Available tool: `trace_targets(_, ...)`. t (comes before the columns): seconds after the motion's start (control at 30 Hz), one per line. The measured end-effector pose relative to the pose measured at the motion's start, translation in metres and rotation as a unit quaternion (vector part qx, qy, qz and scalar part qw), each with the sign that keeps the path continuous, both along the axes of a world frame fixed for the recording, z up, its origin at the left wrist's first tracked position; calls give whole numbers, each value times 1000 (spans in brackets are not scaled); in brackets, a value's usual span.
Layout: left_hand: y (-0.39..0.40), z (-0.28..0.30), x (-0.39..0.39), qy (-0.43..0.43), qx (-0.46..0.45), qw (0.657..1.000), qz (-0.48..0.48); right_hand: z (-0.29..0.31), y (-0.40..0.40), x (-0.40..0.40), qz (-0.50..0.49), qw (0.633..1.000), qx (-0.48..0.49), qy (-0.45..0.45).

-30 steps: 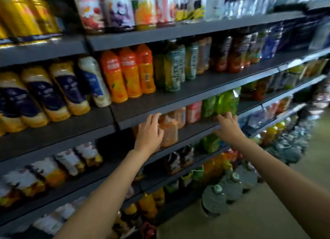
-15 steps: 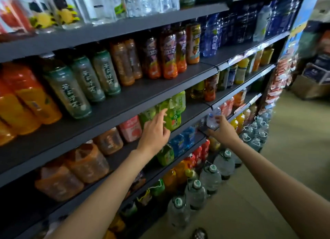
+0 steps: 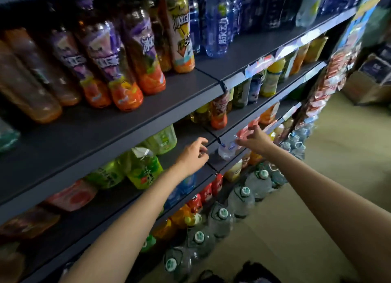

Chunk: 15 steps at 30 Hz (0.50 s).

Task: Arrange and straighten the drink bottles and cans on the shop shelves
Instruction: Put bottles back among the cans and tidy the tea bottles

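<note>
Since half a second ago, both my hands have travelled to the right along the shelves, away from the green tea bottles (image 3: pixel 146 170) that my left hand was touching. Now my right hand (image 3: pixel 255 142) reaches to a small clear water bottle (image 3: pixel 226 151) that stands at the front edge of the middle shelf (image 3: pixel 213 160), next to the red packets (image 3: pixel 245 132). Its fingers are spread and bent a little, and the thumb seems to touch the bottle top, but they are not closed round it. My left hand (image 3: pixel 193 156) hovers just left of the bottle, near the shelf joint, with fingers loosely curled and holding nothing. Above, on the upper shelf (image 3: pixel 175 105), stand purple-label juice bottles (image 3: pixel 110 67) and blue water bottles (image 3: pixel 218 27). Below, on the floor (image 3: pixel 296 230), a row of large water jugs (image 3: pixel 241 198) stands against the rack.
</note>
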<state>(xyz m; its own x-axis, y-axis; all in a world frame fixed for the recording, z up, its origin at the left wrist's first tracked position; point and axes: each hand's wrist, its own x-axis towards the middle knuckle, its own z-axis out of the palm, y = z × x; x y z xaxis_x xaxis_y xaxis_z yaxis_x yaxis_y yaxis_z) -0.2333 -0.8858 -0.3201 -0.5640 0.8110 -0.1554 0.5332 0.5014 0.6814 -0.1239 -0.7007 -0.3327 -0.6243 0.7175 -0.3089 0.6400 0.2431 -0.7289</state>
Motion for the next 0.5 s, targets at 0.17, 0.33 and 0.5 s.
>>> trace_targets(0.17,26,-2,-5,6,14,990,140,-17,53,-78,35,994,-11,105)
trace_targets(0.33,25,-5,13,42,-15,974,224,-34,73,-129,-1,985,-73,159)
trace_targets(0.5,31,2,32,100,-18,963,252,-43,94,-141,53,987,-26,152)
